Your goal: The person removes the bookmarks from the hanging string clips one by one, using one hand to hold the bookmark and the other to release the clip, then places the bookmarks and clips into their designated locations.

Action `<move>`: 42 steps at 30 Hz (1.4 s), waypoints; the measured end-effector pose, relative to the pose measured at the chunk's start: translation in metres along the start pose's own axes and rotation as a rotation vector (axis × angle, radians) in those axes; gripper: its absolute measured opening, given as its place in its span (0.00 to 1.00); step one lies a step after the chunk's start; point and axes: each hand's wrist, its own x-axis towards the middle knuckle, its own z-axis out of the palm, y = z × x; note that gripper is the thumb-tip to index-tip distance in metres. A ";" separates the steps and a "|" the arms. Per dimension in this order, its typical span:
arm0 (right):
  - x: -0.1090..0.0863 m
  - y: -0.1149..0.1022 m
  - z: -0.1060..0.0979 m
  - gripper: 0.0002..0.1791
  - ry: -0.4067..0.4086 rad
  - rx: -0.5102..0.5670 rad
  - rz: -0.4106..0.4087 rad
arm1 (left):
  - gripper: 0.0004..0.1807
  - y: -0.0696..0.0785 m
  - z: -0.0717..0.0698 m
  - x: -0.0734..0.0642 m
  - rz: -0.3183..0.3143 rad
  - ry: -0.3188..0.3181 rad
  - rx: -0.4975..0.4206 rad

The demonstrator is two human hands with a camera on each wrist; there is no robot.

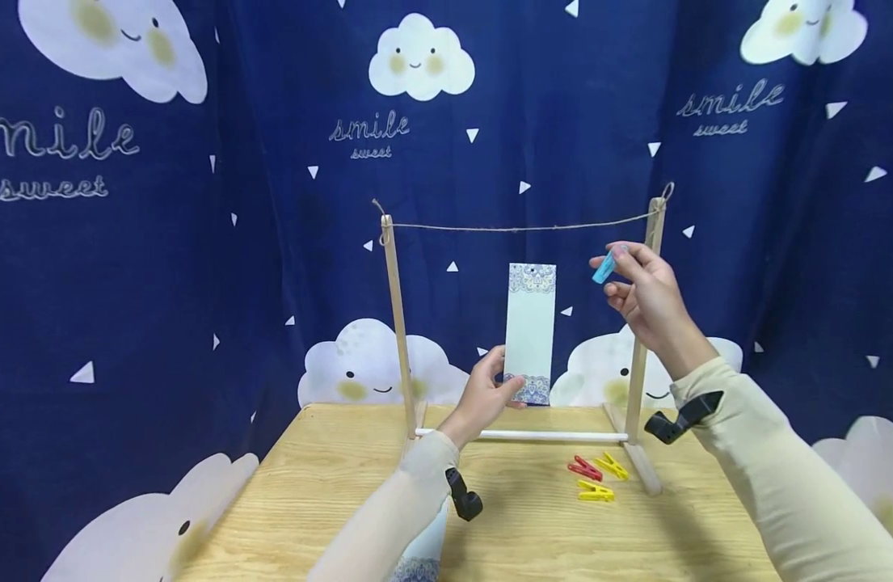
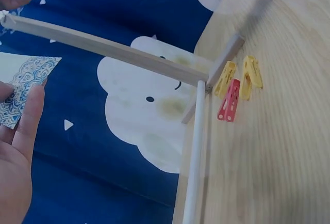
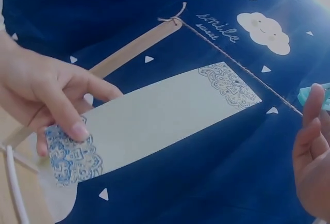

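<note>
My left hand (image 1: 487, 394) pinches the lower end of a pale green bookmark card (image 1: 529, 331) with blue lace-patterned ends. In the head view the card stands upright, its top edge a little below the twine (image 1: 482, 229). A small dark hole shows near its top in the right wrist view. To the right, my right hand (image 1: 651, 295) pinches a light blue clothespin (image 1: 604, 267) between thumb and fingers, close to the right post. The right wrist view catches only part of that clothespin (image 3: 315, 96) at the frame's edge.
Two wooden posts (image 1: 398, 323) carry the twine, joined low down by a white rod (image 1: 555, 436). One red clothespin (image 1: 585, 468) and two yellow clothespins (image 1: 596, 491) lie on the wooden table (image 1: 330, 485). Another patterned card (image 1: 423, 550) lies partly under my left forearm.
</note>
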 end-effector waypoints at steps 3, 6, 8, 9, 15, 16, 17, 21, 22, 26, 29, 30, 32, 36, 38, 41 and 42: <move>-0.005 0.004 0.001 0.14 0.000 -0.032 0.001 | 0.24 0.000 -0.005 -0.007 0.002 -0.006 0.001; -0.010 0.006 0.000 0.14 -0.008 -0.055 -0.001 | 0.25 0.003 -0.009 -0.013 -0.003 -0.009 -0.002; -0.013 0.006 0.000 0.15 -0.018 -0.062 -0.001 | 0.26 0.007 -0.012 -0.017 -0.006 -0.012 0.003; -0.014 0.006 0.000 0.16 -0.022 -0.069 -0.002 | 0.26 0.008 -0.014 -0.019 -0.010 -0.014 0.008; -0.023 0.010 -0.002 0.15 -0.062 -0.075 -0.009 | 0.26 0.014 -0.027 -0.033 -0.029 -0.003 0.019; -0.024 0.011 -0.003 0.15 -0.068 -0.085 -0.007 | 0.26 0.014 -0.030 -0.036 -0.036 0.004 0.017; -0.026 0.013 -0.004 0.15 -0.071 -0.097 -0.006 | 0.26 0.014 -0.032 -0.039 -0.043 0.014 0.015; -0.037 0.020 -0.008 0.16 -0.068 -0.152 0.000 | 0.27 0.011 -0.040 -0.054 -0.075 0.040 0.013; -0.040 0.023 -0.010 0.17 -0.066 -0.170 0.001 | 0.26 0.010 -0.042 -0.058 -0.082 0.045 0.015; -0.053 0.034 -0.016 0.16 -0.053 -0.252 0.016 | 0.25 0.008 -0.050 -0.075 -0.101 0.060 0.031; -0.063 0.041 -0.022 0.14 -0.039 -0.317 0.030 | 0.25 0.008 -0.055 -0.087 -0.114 0.070 0.037; -0.066 0.043 -0.024 0.14 -0.034 -0.330 0.035 | 0.25 0.009 -0.056 -0.091 -0.117 0.070 0.040; -0.072 0.048 -0.028 0.14 -0.021 -0.343 0.040 | 0.25 0.008 -0.056 -0.098 -0.126 0.068 0.047; -0.084 0.058 -0.034 0.11 -0.008 -0.298 0.057 | 0.25 0.005 -0.056 -0.113 -0.155 0.063 0.052; -0.090 0.064 -0.037 0.10 -0.005 -0.282 0.066 | 0.25 0.002 -0.056 -0.120 -0.166 0.065 0.052; -0.098 0.072 -0.041 0.11 0.003 -0.292 0.082 | 0.25 -0.002 -0.057 -0.128 -0.180 0.068 0.055; -0.100 0.074 -0.042 0.12 0.006 -0.295 0.088 | 0.25 -0.003 -0.057 -0.130 -0.180 0.068 0.054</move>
